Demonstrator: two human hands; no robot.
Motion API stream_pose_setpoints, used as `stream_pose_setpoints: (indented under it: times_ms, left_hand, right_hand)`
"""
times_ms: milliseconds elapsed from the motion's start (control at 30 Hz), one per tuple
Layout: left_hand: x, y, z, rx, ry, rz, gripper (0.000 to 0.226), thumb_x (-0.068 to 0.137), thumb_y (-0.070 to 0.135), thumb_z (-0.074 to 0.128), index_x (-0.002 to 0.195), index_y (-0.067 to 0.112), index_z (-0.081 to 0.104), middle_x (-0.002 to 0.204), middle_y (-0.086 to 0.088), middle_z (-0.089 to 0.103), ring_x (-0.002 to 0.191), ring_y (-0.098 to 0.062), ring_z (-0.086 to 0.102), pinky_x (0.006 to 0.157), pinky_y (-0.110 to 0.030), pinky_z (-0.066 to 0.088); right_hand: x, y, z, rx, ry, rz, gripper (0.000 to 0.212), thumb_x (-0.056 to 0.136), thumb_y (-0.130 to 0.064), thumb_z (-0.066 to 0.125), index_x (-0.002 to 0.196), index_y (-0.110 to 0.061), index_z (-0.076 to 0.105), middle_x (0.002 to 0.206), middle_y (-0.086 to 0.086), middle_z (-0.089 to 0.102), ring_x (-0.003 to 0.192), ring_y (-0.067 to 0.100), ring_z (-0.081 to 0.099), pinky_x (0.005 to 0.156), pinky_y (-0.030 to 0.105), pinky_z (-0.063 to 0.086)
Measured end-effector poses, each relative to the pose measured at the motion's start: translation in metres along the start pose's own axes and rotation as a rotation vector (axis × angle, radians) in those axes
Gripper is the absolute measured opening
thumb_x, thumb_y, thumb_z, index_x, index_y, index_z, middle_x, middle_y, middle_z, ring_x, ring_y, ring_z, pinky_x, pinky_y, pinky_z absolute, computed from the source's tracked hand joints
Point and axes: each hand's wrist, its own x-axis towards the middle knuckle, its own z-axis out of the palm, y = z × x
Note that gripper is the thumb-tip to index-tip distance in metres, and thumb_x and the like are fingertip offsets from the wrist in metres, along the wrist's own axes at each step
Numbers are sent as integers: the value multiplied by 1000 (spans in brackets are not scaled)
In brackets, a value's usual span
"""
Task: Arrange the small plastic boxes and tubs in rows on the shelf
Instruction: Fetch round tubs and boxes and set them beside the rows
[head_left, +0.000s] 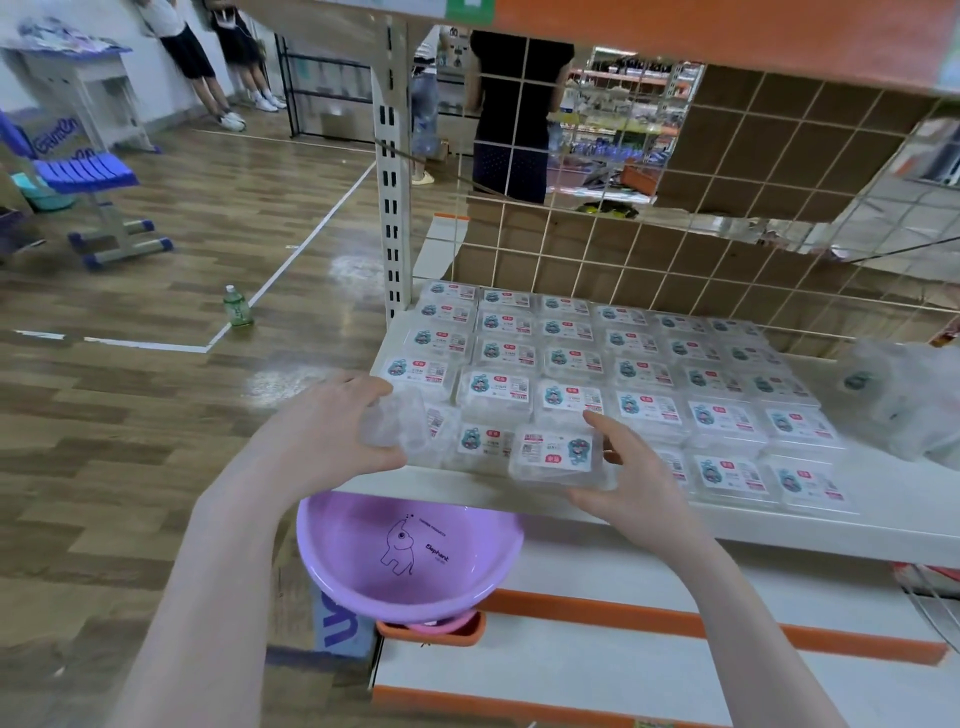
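A clear plastic box (557, 456) with a printed label sits at the front edge of the white shelf (883, 512), its label turned the opposite way to those around it. At its 12 o'clock and out toward 3 o'clock lie the rows of labelled boxes (597, 358), packed side by side and filling the shelf back to the wire grid panel (623, 260).

The right hand (631, 480) grasps that box from its 4 o'clock side, fingers over the right edge and thumb curled under the front corner. At the box's 9 o'clock, the left hand (337, 431) is curled around a second clear tub (396, 423), blurred, held just above the front left corner of the shelf; whether the tub touches the boxes beneath cannot be told.

At 3 o'clock from the rows, a crumpled clear plastic bag (904, 395) lies on the shelf, touching the end column of boxes. At 6 o'clock, below the shelf edge, a purple basin (410, 551) with an elephant drawing rests on a pink and orange tub (431, 631), over a lower white shelf with orange trim (675, 621).

The perforated shelf upright (390, 208) stands at 11 o'clock. Farther out at 10 o'clock, a green bottle (237, 306) stands on the wooden floor (156, 364) beside a white tape line; beyond it are a blue chair (88, 182) and people's legs (208, 78) by the wall.
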Motion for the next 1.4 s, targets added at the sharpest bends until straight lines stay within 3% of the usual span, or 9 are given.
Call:
stream_pose_setpoints:
  times_ms: [200,333,500,633,800,933,1067,1167,1400]
  left_hand:
    - [-1,-2,-2,11,26,-10,68,71,39,75,132,24,48,125,8,52,116,-13,49,82,-25,37]
    - [-1,-2,-2,8,34,-17,69,71,40,75,132,24,48,125,8,52,115,-12,49,80,-22,34]
    - [1,0,-1,11,25,-23,71,71,41,75,134,24,46,125,8,51,118,-13,49,93,-30,40]
    - [3,2,1,4,29,-28,71,72,41,74,135,25,45,128,9,50,119,-11,47,90,-25,38]
    - [5,3,3,4,45,-31,70,72,40,75,134,26,46,126,9,51,116,-9,49,78,-19,30]
    - [5,3,3,-10,59,-54,70,70,38,77,133,25,48,123,9,51,116,-10,49,78,-18,30]
    - [4,3,3,-23,79,-80,70,69,38,77,132,26,48,114,13,48,112,-9,50,77,-19,30]
    - [1,2,3,-7,92,-101,71,69,40,76,132,27,48,108,16,44,109,-8,50,74,-20,29]
    - [-2,-1,9,3,97,-127,72,66,41,76,132,27,50,113,10,50,107,-11,51,82,-24,38]
  right_hand:
    - [17,-12,-24,-19,120,-87,65,64,-33,80,120,-41,49,105,-34,49,100,-1,51,75,6,36]
    - [52,-16,-37,-49,192,-27,70,68,-38,79,130,-36,46,117,-18,52,103,3,46,80,23,38]
    - [75,-7,-24,-119,186,87,74,73,-40,76,137,-24,43,134,-2,53,116,17,51,81,25,39]
    - [75,2,-16,-252,193,81,79,74,-48,72,139,-18,41,135,1,53,121,23,50,91,31,42]
    - [85,-2,-42,-519,-63,-32,95,72,-59,68,148,-23,23,149,-1,35,133,21,37,104,33,35]
    - [110,-25,-84,-625,-451,-227,99,74,-38,76,149,-33,11,155,-13,13,138,6,19,107,22,13]
    - [141,-49,-88,-855,-672,-371,105,72,-22,79,149,-34,8,156,-15,8,141,6,15,116,30,17]
    - [156,-56,-78,-967,-783,-406,108,70,-19,80,149,-34,8,156,-16,7,142,9,14,116,34,20]
    - [172,-53,-67,-1015,-915,-445,109,69,-17,80,149,-35,8,154,-14,16,137,9,24,95,19,20]
